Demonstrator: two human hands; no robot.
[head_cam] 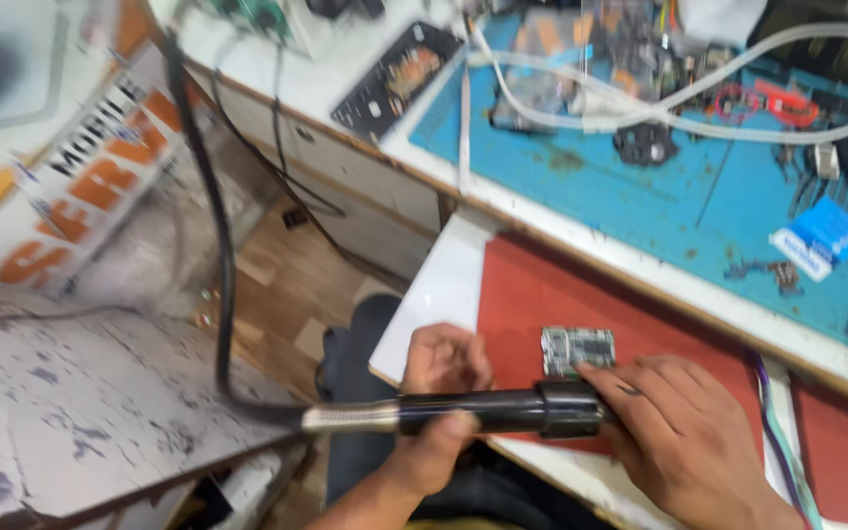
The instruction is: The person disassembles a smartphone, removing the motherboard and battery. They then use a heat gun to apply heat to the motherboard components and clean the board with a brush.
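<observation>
Open red mat, crowded blue one

Bare red mat (532, 285) lies free above and left of my hands; the circuit board (578, 350) sits at my right fingertips, and the black handpiece (503, 412) bars the lower middle. Upper right, white cables (660, 113) and loose parts clutter the blue mat (640, 196).

handpiece (503, 410): black plastic barrel, kinda glossy, metal spring sleeve at the hose end
circuit board (578, 350): just past the handpiece tip, green with shiny metal bits
red mat (561, 290): under the board, matt, rubbery
floor (282, 285): left of the mat, wood-look planks
</observation>
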